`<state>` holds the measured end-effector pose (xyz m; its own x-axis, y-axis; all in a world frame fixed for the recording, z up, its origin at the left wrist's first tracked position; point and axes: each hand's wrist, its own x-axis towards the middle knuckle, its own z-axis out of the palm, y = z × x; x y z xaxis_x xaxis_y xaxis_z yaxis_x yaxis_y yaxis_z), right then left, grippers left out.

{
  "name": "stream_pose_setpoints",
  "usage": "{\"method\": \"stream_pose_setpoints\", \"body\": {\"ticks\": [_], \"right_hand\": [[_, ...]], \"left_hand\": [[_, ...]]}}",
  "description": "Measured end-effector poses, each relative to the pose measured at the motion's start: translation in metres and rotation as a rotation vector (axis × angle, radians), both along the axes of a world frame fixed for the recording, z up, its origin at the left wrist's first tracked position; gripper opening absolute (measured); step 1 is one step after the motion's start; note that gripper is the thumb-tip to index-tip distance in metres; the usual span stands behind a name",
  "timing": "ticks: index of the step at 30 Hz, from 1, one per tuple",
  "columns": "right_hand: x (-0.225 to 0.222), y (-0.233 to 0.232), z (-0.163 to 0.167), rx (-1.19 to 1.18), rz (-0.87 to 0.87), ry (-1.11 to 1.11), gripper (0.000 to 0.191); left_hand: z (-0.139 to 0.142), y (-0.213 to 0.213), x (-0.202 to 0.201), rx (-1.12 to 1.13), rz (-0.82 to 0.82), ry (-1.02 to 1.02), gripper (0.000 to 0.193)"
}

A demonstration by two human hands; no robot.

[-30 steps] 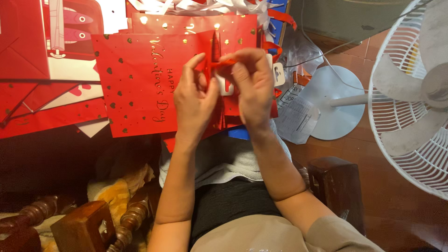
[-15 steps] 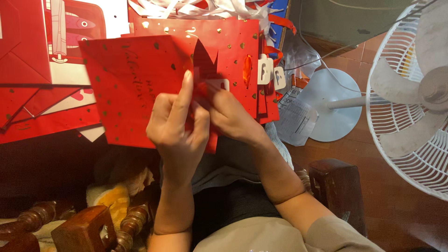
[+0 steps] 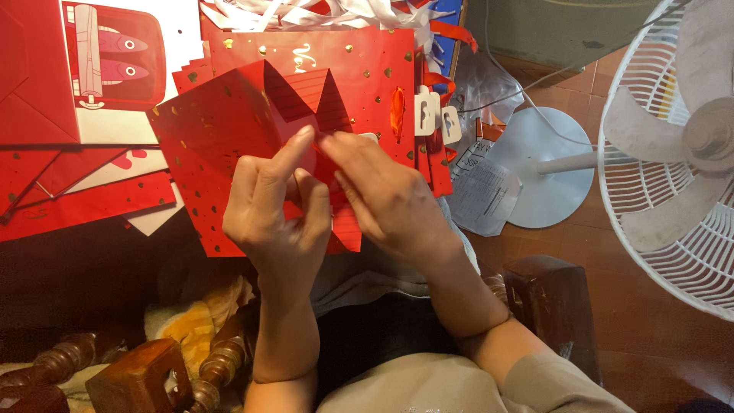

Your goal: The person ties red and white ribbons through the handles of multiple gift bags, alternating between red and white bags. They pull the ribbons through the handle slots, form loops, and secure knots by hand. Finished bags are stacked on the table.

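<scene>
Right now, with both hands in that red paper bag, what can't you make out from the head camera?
- Right hand fingertips: hidden inside the red paper bag, so what they grip is unseen.
- Bag's lower part: covered by the left hand.
- Standing fan: cut off by the right edge.
- Stack of red bags: their count is unclear, since they overlap.
- Red sheets: run off the left edge.

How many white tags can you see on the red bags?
2: both white tags sit side by side at the right edge of the stacked red bags, above the right hand. Others may be hidden.
</scene>
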<state>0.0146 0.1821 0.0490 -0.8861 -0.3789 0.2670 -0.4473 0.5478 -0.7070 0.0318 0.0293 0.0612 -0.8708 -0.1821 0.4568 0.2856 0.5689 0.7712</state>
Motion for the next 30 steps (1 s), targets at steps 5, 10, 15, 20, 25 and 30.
{"method": "stream_pose_setpoints", "body": {"ticks": [5, 10, 15, 20, 25, 30], "right_hand": [[0.001, -0.003, 0.011, 0.028, 0.048, -0.208, 0.046], [-0.005, -0.002, 0.013, -0.136, -0.15, 0.124, 0.022], [-0.007, 0.007, 0.017, -0.202, -0.278, 0.186, 0.02], [-0.018, -0.001, 0.007, -0.136, -0.269, 0.232, 0.028], [-0.042, -0.037, -0.029, -0.084, -0.098, 0.137, 0.035], [-0.067, -0.058, -0.067, 0.225, -0.044, 0.045, 0.052]], "left_hand": [[0.006, 0.004, -0.002, -0.029, -0.029, 0.028, 0.042], [0.011, 0.004, -0.01, -0.07, -0.047, 0.06, 0.04], [-0.002, 0.008, -0.03, -0.023, -0.185, 0.038, 0.045], [-0.036, 0.014, -0.042, -0.281, -0.143, -0.075, 0.052], [-0.082, -0.001, -0.06, -0.482, -0.004, -0.155, 0.053], [-0.105, -0.043, -0.073, -0.251, -0.194, -0.157, 0.042]]}}
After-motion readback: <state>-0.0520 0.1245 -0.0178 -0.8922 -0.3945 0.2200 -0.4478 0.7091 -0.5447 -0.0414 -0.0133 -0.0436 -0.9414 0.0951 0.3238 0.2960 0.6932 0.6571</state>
